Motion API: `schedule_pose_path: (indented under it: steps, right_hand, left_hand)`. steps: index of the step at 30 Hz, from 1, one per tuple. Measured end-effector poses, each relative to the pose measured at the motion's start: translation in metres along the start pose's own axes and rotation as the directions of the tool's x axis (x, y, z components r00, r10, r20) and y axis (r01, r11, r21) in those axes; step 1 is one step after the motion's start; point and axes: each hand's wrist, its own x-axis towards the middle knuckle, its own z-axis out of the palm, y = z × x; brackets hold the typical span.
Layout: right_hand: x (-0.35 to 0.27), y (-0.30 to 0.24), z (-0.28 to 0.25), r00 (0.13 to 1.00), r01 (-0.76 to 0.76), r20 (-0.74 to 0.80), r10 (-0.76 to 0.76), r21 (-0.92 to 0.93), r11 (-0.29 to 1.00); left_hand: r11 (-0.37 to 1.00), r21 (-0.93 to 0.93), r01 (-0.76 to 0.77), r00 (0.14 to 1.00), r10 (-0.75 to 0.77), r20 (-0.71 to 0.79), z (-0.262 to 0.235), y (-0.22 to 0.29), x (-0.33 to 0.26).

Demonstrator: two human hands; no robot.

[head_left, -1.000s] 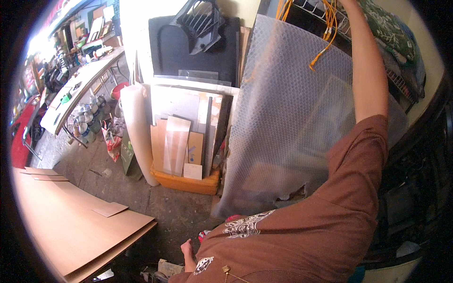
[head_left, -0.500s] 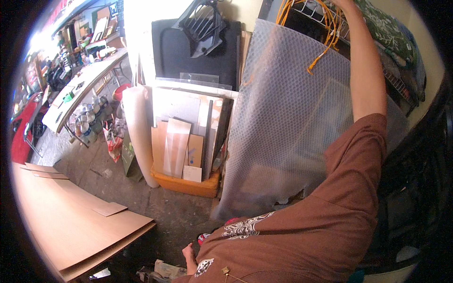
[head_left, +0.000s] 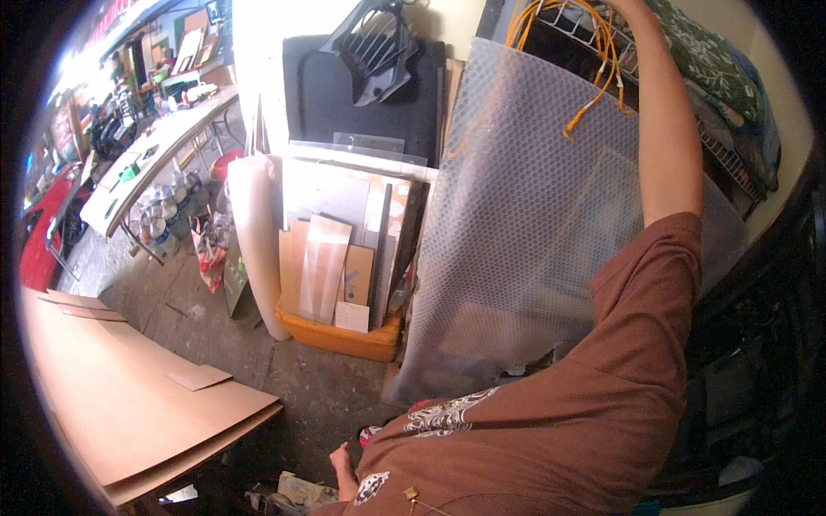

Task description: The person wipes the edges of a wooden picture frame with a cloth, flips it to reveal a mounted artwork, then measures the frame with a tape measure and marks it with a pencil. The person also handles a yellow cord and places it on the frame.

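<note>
Below your raised right hand [head_left: 621,5], translucent bubble-wrap sheet [head_left: 525,232] hangs upright; grip out of frame, can't tell; left hand [head_left: 342,469] idle, loosely open.

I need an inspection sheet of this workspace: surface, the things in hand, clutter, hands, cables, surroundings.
Surface: bare concrete floor; wooden boards stacked at lower left.
Things in hand: bubble wrap sheet hanging upright; right arm reaches up beside it.
Clutter: orange crate holding offcut panels; white roll leaning beside it.
Hands: left hand low, holding nothing visible; right hand out of frame at the top.
Cables: orange cords dangling from a wire shelf.
Surroundings: long workbench at far left; black panel against the wall.
</note>
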Motion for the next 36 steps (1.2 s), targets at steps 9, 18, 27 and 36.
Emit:
schedule_pose_path:
  steps: [9,18,27,36]
  right_hand:
    - [0.004,0.004,-0.021,0.881,0.032,-0.437,0.184,0.441,0.897]
    - [-0.025,-0.032,-0.046,0.992,0.009,0.124,0.004,-0.103,0.995]
    - [-0.033,-0.002,-0.062,0.952,-0.107,-0.279,0.122,0.067,0.992]
    - [-0.004,0.025,-0.029,0.845,0.421,0.377,-0.38,-0.03,0.907]
  left_hand:
    - [0.997,0.065,0.039,0.999,-0.041,0.036,0.002,-0.008,0.015]
    - [0.997,-0.055,0.053,0.998,-0.051,0.028,0.008,-0.025,0.039]
    - [0.977,0.049,-0.209,0.969,0.2,0.142,-0.006,0.005,0.011]
    - [0.949,0.301,-0.092,0.988,0.05,0.144,-0.014,0.038,0.014]
